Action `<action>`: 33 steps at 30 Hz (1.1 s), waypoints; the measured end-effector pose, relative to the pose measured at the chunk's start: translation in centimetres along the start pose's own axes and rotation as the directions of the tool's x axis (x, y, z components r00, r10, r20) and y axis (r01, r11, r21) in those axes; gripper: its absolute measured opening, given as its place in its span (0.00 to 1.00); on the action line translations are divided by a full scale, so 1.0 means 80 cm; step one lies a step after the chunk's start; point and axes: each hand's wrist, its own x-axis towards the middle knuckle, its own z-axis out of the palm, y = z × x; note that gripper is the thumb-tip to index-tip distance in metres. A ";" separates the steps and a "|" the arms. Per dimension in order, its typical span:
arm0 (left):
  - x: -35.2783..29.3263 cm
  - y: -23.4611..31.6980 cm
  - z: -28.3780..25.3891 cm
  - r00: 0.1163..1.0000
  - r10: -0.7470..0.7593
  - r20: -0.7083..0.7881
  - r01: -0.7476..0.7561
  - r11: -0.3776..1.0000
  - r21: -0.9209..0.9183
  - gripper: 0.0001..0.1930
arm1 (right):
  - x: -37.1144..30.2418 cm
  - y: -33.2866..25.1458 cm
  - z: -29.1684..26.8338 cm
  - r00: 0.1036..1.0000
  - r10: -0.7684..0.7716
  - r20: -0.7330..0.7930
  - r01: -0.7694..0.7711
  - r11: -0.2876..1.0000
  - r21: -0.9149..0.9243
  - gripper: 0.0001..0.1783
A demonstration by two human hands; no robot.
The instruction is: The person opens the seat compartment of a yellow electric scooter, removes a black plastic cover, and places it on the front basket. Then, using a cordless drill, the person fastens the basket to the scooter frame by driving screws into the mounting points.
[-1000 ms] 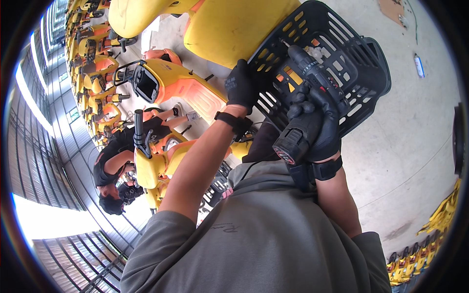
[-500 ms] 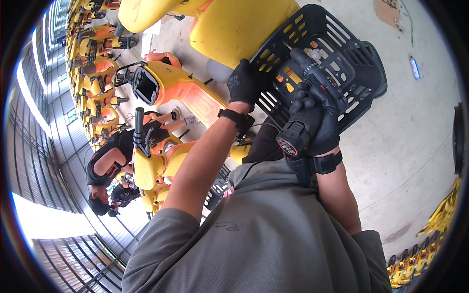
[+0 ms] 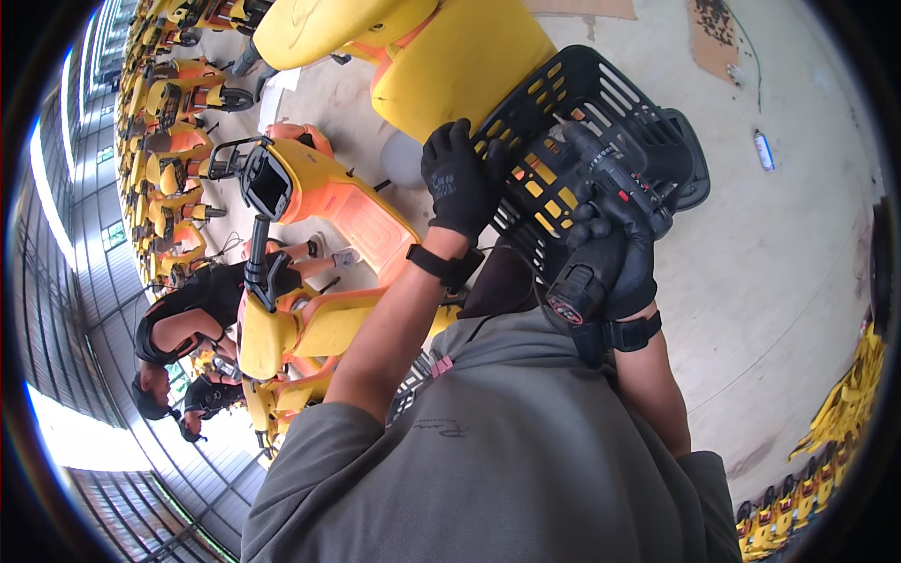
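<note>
My right hand (image 3: 626,253), in a black glove, is wrapped round the handle of a black cordless drill (image 3: 615,178). The drill's front end lies over the inside of a black slotted plastic basket (image 3: 671,192), pointing up and to the left. My left hand (image 3: 458,183), gloved in black too, is at the basket's near-left corner with its fingers bent at the rim. What its fingertips press on is partly hidden. Directly beyond that hand is a large yellow scooter body panel (image 3: 460,70), close against the basket.
A yellow-orange scooter (image 3: 343,202) stands to the left, another yellow scooter (image 3: 272,328) nearer. A bent-over person in black (image 3: 192,314) is at the left beside a second person (image 3: 211,394). A spray can (image 3: 765,150) and cardboard (image 3: 713,42) lie on the concrete floor at right.
The view has shifted, so the basket and spray can appear lower and further left. My right hand still holds the drill, now slightly lower in view. My left hand stays at the basket's corner.
</note>
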 end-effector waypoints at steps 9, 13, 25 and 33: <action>0.044 0.040 0.046 0.903 -0.032 0.430 0.235 0.872 -0.429 0.10 | -0.045 -0.047 -0.003 0.993 -0.089 0.081 0.093 0.995 -0.045 0.16; 0.063 0.069 0.098 0.878 0.083 0.472 0.099 0.932 -0.349 0.10 | -0.078 -0.093 -0.031 0.969 -0.231 0.085 0.233 0.973 -0.008 0.23; 0.099 0.118 0.253 0.837 -0.060 0.545 0.083 0.996 -0.019 0.11 | -0.221 -0.138 -0.165 0.857 -0.514 -0.044 0.515 0.850 0.109 0.27; 0.115 0.121 0.246 0.764 0.090 0.639 -0.138 0.990 0.026 0.13 | -0.246 -0.145 -0.211 0.836 -0.519 -0.176 0.548 0.786 0.285 0.21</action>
